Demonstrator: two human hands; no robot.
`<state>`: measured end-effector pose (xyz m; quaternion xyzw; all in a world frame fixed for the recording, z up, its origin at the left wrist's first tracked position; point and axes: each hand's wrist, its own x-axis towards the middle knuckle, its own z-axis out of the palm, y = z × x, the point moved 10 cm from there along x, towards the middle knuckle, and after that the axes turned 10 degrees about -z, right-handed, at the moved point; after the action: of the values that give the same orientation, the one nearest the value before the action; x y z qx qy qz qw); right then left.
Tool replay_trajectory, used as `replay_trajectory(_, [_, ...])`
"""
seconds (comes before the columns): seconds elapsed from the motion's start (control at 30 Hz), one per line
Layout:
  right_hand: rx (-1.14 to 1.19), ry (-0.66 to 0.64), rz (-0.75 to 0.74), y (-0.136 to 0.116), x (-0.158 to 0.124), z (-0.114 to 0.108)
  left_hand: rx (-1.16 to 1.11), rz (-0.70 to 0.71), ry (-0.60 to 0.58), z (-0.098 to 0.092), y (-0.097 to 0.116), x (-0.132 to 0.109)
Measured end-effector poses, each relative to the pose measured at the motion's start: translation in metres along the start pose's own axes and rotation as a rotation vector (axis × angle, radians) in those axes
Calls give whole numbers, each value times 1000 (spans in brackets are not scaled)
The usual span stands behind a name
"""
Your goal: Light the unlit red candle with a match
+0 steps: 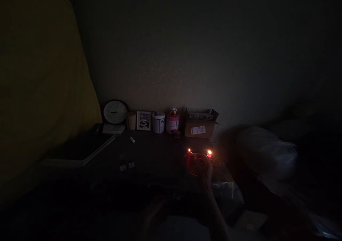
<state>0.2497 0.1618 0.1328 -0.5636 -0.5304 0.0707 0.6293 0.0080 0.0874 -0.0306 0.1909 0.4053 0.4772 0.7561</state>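
The room is very dark. Two red candles burn on a round plate [190, 171] near the table's right end. One, a slim upright candle [188, 157], has a small flame; the other, a short candle [209, 156], burns brighter. Between them, over the plate, is my right hand [204, 165]. Its fingers are pinched on a thin stick [192, 153], seemingly a matchstick, whose tip reaches the slim candle's flame. Low in front of the table, my left hand [156, 204] is a dim shape. Shadow hides its fingers and anything in them.
Along the wall stand a round clock [114, 112], a cup [131, 121], a panda picture frame [144, 121], a white tin [158, 122], a pink-lidded tub [172, 124] and an open cardboard box [199, 129]. A dark flat case [80, 150] lies left. Plastic bags [264, 150] are right.
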Motion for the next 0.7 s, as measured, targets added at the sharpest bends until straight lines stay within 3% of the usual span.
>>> replay_trajectory(0.43, [16, 24, 44, -2, 0, -4, 21, -17, -34, 4, -1, 0])
replay_trajectory(0.7, [182, 11, 93, -16, -6, -8, 46, 10, -17, -3, 5, 1])
